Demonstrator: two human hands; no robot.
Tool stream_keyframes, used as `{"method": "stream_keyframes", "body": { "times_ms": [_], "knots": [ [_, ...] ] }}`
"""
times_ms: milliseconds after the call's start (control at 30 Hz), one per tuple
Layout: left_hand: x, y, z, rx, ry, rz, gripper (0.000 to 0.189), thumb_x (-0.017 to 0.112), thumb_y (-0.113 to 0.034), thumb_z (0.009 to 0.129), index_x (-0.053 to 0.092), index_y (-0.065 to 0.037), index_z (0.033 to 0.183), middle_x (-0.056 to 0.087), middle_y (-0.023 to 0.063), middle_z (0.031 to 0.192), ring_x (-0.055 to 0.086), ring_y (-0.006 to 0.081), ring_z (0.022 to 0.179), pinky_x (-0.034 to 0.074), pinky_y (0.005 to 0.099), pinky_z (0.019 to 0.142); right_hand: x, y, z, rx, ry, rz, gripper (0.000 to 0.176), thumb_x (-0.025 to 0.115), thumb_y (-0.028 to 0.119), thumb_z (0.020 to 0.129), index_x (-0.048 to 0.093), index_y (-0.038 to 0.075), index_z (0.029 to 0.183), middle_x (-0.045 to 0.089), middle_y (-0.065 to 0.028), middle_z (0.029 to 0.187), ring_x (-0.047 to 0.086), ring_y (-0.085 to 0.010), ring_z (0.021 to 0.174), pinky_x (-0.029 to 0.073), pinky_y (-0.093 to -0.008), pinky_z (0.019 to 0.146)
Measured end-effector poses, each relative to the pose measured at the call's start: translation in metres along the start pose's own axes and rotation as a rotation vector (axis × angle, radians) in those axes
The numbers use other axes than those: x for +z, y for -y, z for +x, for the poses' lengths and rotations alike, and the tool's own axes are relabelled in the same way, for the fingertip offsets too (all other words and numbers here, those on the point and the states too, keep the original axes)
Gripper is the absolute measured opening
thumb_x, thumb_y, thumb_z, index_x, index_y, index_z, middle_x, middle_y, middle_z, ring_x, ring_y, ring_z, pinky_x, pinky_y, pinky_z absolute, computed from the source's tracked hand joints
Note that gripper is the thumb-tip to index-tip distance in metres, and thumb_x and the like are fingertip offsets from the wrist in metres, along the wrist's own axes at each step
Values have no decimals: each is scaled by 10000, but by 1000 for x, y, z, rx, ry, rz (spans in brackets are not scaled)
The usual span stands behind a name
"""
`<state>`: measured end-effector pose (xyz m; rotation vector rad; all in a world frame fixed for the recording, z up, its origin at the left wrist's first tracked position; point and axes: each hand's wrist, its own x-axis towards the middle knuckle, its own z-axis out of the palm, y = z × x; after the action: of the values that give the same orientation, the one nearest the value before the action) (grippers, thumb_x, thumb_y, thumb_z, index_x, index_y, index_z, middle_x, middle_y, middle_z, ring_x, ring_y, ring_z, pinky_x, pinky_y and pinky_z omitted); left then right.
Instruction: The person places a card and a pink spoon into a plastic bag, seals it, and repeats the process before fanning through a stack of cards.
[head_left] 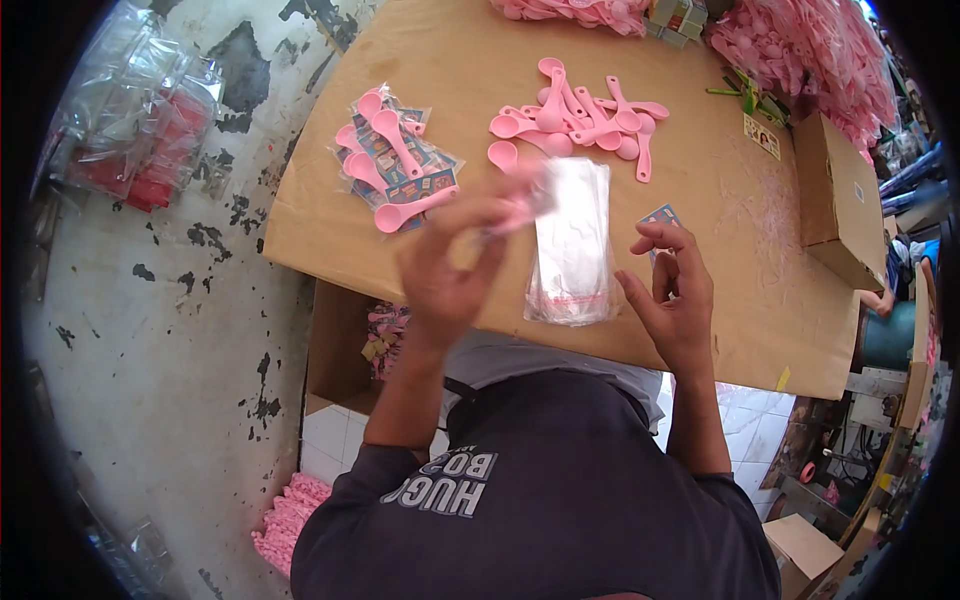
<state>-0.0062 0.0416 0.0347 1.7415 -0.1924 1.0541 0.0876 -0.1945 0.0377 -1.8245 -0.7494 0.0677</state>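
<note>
My left hand is raised over the table's near half, closed on a pink measuring spoon that is blurred by motion. Right beside it lies a stack of clear plastic bags, with a reddish strip along the near end. On the other side of the stack, my right hand has its fingers apart and curved, with nothing held. A small blue printed card shows just beyond its fingertips. Loose pink spoons are heaped past the bags. To the left, more spoons rest on bagged blue printed cards.
Brown paper covers the table. A cardboard box stands at its right edge, near green-handled snips. Big piles of pink bagged goods fill the far right. Plastic packs lie at left. Another person's hand shows at right.
</note>
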Motion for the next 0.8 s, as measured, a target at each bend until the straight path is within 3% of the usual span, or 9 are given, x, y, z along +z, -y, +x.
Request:
{"method": "stream_keyframes", "body": {
  "times_ms": [100,200,267,300,367,467,533,633,800],
  "knots": [
    [-40,14,20,5,-33,217,317,632,108,902,639,-18,1192,717,161,1258,667,297,1248,561,406,984,-7,-5,-2,-26,-21,-27,340,788,6,838,656,50,1148,637,-8,1029,324,-28,548,271,-217,498],
    [-72,31,19,-199,168,580,410,568,112,868,629,-38,1245,665,153,1366,588,337,1350,468,520,1100,-17,-10,-4,-55,-57,-70,236,773,11,854,677,29,1070,639,-15,1020,326,-32,539,281,-220,500],
    [-81,44,6,-331,301,702,452,528,71,853,629,-51,1276,571,151,1487,495,353,1429,297,604,1201,-24,-13,-5,-49,-78,-87,198,770,17,862,682,21,1040,641,-20,1017,329,-34,534,289,-224,503],
    [-83,44,4,-333,306,689,452,528,71,853,629,-51,1276,571,151,1487,495,353,1429,297,604,1201,-28,-14,-6,-30,-97,-102,184,764,28,873,684,18,1038,640,-23,1001,333,-33,532,286,-224,503],
    [-85,42,-1,-207,410,771,520,537,22,854,616,-88,1357,481,154,1572,453,363,1458,181,620,1240,-36,-15,-9,-1,-115,-134,171,758,39,884,686,16,1037,638,-25,986,337,-33,530,284,-224,502],
    [-96,42,5,-181,519,765,543,532,-31,871,626,-131,1397,461,144,1588,419,351,1482,150,614,1253,-46,-18,-8,151,-107,-327,241,773,135,902,679,16,1090,630,-76,1037,492,-119,632,415,-288,580],
    [-112,51,16,-172,587,749,533,520,-60,882,638,-143,1396,462,141,1587,406,349,1490,129,601,1261,-45,-33,-8,17,-171,-764,363,781,242,905,657,26,1169,602,-133,1119,583,-263,887,502,-402,764],
    [-136,68,32,-187,652,693,430,508,-154,945,694,-138,1332,471,128,1583,375,336,1510,85,556,1277,-41,-34,-10,164,-120,-816,481,796,317,884,627,37,1237,571,-166,1164,538,-367,1082,475,-481,921],
    [-176,97,57,-263,727,495,386,590,-323,1015,719,-86,1290,534,117,1543,439,311,1471,151,488,1272,-41,-34,-3,169,-40,-800,477,828,305,850,625,36,1188,572,-148,1116,544,-350,1068,482,-454,900]
  ]
}}
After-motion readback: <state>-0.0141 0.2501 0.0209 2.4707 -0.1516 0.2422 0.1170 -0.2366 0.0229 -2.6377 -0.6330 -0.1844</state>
